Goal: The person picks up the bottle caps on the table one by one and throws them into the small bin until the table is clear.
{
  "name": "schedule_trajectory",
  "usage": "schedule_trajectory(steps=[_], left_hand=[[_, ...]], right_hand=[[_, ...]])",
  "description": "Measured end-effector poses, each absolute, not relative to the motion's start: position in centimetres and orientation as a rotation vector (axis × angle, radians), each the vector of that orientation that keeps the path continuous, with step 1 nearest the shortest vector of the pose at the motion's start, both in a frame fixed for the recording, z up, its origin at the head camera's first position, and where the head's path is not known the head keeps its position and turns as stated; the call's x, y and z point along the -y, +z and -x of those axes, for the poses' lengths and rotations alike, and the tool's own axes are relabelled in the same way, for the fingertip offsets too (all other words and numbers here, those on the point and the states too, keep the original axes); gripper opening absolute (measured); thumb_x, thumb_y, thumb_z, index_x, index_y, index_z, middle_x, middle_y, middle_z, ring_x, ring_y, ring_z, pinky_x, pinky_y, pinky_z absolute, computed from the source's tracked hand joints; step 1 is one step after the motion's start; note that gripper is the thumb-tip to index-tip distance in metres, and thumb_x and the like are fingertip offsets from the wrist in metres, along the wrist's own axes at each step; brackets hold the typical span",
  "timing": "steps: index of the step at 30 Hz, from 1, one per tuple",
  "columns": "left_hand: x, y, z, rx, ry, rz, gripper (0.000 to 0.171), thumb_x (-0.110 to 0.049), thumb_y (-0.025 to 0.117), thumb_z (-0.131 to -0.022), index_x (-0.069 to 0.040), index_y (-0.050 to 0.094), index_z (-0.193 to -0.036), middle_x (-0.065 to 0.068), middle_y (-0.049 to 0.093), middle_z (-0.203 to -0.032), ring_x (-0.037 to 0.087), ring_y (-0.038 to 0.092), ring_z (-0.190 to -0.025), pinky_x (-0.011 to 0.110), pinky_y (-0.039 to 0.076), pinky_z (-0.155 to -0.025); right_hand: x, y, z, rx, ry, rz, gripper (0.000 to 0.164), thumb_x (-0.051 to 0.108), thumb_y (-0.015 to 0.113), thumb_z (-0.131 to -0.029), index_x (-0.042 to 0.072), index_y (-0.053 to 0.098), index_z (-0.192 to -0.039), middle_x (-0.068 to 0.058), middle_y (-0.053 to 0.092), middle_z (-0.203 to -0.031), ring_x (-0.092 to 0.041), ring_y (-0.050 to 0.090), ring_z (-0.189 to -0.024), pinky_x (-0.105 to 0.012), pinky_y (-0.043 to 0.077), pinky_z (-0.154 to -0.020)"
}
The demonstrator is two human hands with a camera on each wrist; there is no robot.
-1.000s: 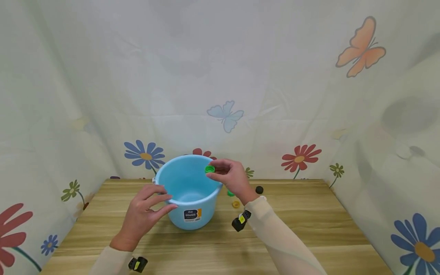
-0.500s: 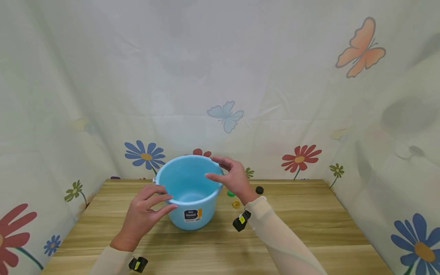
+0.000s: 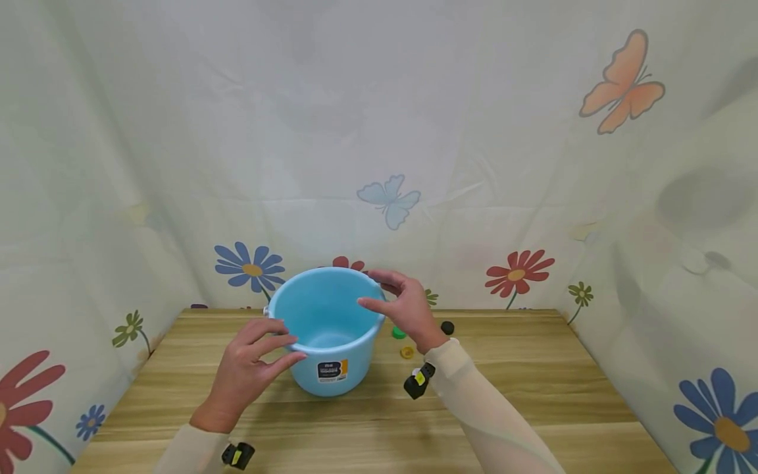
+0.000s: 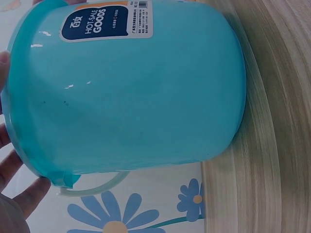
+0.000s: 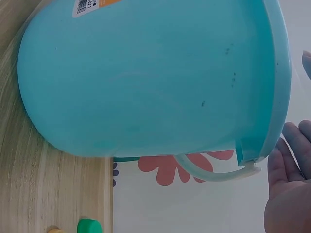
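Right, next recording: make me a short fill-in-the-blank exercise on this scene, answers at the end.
1. The left hand touches the ____ of the light blue plastic bucket.
2. The dark-and-white printed label reads HOT-SALE ____.
3. Of the small round caps visible on the wood-grain table, the one nearest the person is ____.
4. The visible cap farthest from the bucket is ____.

Missing words: rim; GOODS; yellow; black.
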State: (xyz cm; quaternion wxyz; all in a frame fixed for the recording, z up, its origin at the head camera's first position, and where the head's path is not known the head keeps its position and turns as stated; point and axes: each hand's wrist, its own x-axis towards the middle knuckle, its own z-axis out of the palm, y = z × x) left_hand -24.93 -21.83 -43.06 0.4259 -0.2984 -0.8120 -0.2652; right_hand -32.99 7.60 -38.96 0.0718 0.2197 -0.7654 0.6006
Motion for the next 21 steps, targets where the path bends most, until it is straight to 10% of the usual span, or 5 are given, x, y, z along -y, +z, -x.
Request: schedule_trajectory(steps=[21], left_hand=[[21.7,-43.3,24.9,2.003,-0.668,0.767,0.041,-0.019,0.091,-0.051,-0.017,0.076,-0.089,-0.003,0.066,-0.098,0.016,0.057,-0.100,0.009,0.031,-0.106]], right_hand=[[-8.9,-39.7,33.2,2.277,1.802,-0.648,0.058,0.045,0.079,-0.072,0.027,0.059,-0.124,0.007,0.058,-0.128,-0.017,0.055,-0.119,-0.036,0.048,-0.100]])
